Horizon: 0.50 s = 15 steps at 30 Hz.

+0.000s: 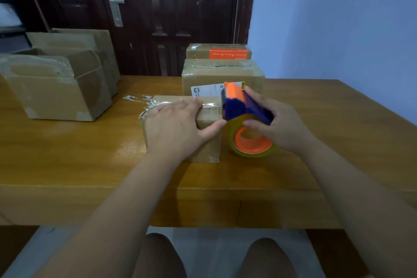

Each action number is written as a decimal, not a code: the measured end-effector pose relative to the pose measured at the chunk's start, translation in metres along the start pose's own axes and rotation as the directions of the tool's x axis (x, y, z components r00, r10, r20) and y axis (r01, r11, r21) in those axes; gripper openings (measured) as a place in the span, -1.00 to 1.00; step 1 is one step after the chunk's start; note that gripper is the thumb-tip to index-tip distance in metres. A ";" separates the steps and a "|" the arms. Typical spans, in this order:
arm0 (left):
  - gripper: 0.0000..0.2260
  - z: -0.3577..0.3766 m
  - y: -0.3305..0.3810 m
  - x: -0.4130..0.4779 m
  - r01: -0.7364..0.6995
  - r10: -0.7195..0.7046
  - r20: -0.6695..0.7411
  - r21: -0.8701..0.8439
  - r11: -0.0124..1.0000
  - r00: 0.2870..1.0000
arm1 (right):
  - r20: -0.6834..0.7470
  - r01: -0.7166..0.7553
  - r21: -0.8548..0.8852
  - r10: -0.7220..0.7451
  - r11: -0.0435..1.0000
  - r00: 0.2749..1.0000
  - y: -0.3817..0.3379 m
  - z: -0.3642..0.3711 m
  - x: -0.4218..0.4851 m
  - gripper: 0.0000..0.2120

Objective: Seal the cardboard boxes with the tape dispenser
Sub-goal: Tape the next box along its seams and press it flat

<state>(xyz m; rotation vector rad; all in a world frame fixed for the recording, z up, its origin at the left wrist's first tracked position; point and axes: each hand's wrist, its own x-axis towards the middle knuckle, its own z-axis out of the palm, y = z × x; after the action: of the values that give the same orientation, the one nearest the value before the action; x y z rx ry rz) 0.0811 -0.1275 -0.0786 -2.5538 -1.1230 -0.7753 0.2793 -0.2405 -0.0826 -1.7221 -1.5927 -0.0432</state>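
Cardboard is pinned at frame centre: the small box (208, 144) is pressed down by the flat, straight-fingered left hand (173, 126). The tape dispenser (239, 106) is gripped in the curled right hand (279, 126) at the box's right edge, with the tape strip (209, 105) laid left-to-right along the top. Room is offered by the table (327, 119) rightward; a larger box (225, 74) is set close behind.

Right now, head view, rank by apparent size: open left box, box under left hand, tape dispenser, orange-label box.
1. open left box
2. box under left hand
3. tape dispenser
4. orange-label box (farther, partly hidden: unsure)
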 end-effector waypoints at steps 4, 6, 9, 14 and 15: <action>-0.21 0.001 0.003 -0.001 0.019 -0.020 -0.020 -0.010 1.000 1.000 | -0.073 -0.053 0.165 0.065 0.985 0.995 0.006 -0.016 0.000 -0.39; -0.22 0.002 0.003 0.000 0.024 -0.025 -0.029 -0.020 1.000 0.999 | -0.083 -0.053 0.176 0.068 0.983 0.994 0.007 -0.023 0.000 -0.39; -0.25 0.001 0.003 0.000 0.039 -0.040 -0.049 -0.013 0.999 0.998 | -0.024 -0.025 0.006 0.026 1.000 0.999 0.004 -0.029 -0.003 -0.33; -0.25 0.002 0.005 -0.001 0.048 -0.049 -0.054 -0.015 0.999 0.997 | 0.077 0.000 -0.169 0.013 0.986 0.997 0.012 -0.035 -0.009 -0.32; -0.27 0.002 0.006 -0.002 0.042 -0.043 -0.057 -0.015 0.999 0.997 | 0.046 -0.028 -0.107 0.033 0.994 0.998 0.013 -0.038 -0.009 -0.33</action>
<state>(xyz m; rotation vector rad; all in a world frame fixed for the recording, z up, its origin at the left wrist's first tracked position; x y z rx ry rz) 0.0851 -0.1314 -0.0812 -2.5098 -1.1612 -0.8642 0.3058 -0.2682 -0.0670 -1.8414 -1.6243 -0.0737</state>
